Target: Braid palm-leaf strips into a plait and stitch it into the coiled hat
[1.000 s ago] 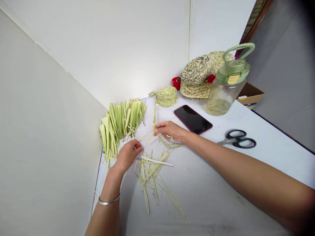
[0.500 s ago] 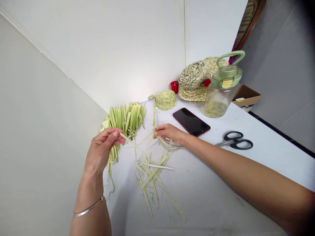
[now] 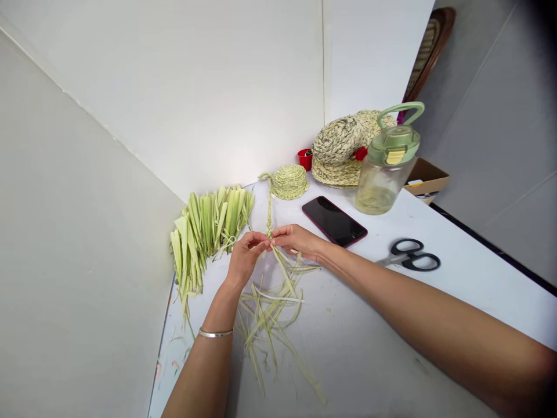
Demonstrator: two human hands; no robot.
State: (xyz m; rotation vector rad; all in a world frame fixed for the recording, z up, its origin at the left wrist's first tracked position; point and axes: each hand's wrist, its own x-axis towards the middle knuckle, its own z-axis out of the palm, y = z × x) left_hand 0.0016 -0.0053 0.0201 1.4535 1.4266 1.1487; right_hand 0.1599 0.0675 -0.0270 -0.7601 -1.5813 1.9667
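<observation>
My left hand [image 3: 246, 259] and my right hand [image 3: 296, 241] meet at a thin plaited braid of pale green leaf strips [image 3: 268, 217], both pinching it at its loose end between fingers and thumb. The braid runs up to a small coiled braided disc [image 3: 287, 182]. Its free strands fan out below my fingers. A bundle of cut green leaf strips [image 3: 208, 235] lies just left of my left hand. A loose heap of thin strips [image 3: 265, 325] lies under both hands on the white table [image 3: 369, 331].
A black phone [image 3: 334, 221] lies just beyond my right hand, with black-handled scissors [image 3: 409, 255] to its right. Farther back stand a clear green-lidded bottle [image 3: 382, 180], large braided coils [image 3: 339, 152], a red cup [image 3: 305, 159] and a cardboard box [image 3: 427, 180].
My left hand has come from over the leaf bundle, where it held a strip, to the braid beside my right hand. The view has shifted slightly.
</observation>
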